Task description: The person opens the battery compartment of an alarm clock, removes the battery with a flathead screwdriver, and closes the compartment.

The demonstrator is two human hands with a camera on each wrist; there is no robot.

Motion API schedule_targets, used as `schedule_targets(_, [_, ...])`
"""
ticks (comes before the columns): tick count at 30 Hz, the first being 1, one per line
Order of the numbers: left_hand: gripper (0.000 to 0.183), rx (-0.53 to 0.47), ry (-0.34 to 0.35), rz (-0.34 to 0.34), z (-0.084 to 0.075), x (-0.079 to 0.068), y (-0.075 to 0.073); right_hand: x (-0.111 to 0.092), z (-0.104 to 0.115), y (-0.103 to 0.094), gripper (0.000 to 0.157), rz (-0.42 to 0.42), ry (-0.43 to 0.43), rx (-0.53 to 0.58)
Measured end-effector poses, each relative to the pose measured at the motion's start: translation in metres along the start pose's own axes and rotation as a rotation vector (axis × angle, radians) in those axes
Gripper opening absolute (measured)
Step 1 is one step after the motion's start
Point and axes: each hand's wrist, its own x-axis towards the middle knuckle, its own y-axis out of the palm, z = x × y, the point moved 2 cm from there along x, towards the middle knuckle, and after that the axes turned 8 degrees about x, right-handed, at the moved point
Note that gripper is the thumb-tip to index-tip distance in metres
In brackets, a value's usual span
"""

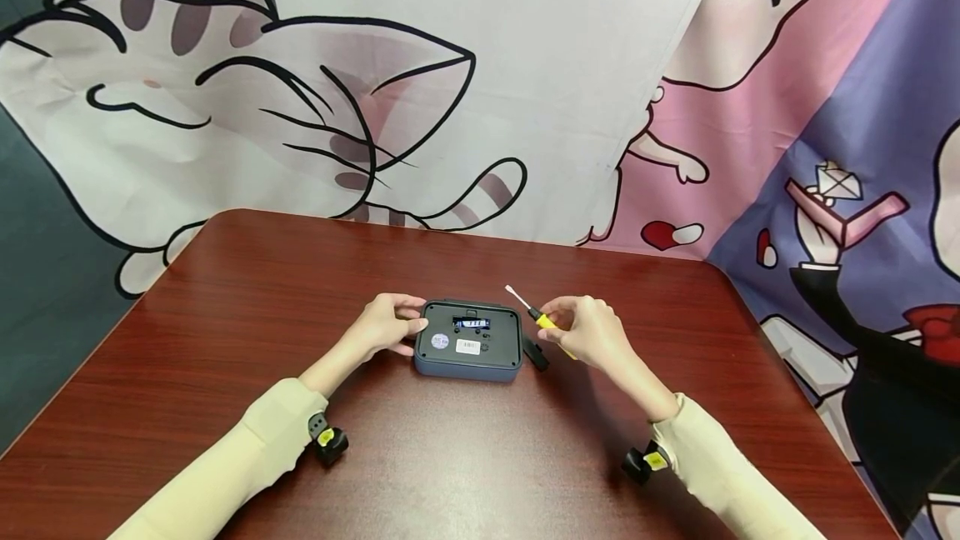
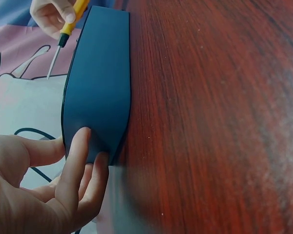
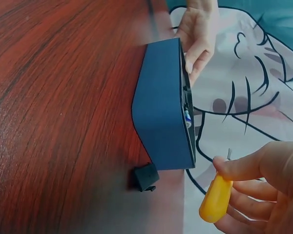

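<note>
A dark blue box-shaped device lies on the table with its black underside facing up. In its small open compartment sits a battery. My left hand holds the device's left end, thumb at the top edge and fingers against the side. Right of the device, my right hand grips the yellow handle of a screwdriver. The screwdriver's metal tip points up and away, apart from the device. A small black cover rests on the table beside the device's right end; the right wrist view shows this cover too.
The reddish-brown wooden table has its far edge against a hanging cloth printed with cartoon animals. Both wrists carry small black cameras on straps.
</note>
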Motion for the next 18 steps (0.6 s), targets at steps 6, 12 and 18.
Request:
schedule_targets(6, [0.042,-0.007,-0.009,0.002,-0.001,-0.002,-0.001,0.005,-0.011,0.002,0.027,0.040,0.067,0.074])
schedule_targets(12, [0.042,-0.010,-0.006,0.007,0.000,-0.002,-0.001,0.007,-0.023,0.004,0.030,0.062,0.128,0.118])
schedule_targets(18, [0.041,-0.014,0.005,0.012,-0.002,-0.003,-0.002,0.009,-0.035,0.004,0.030,0.068,0.173,0.120])
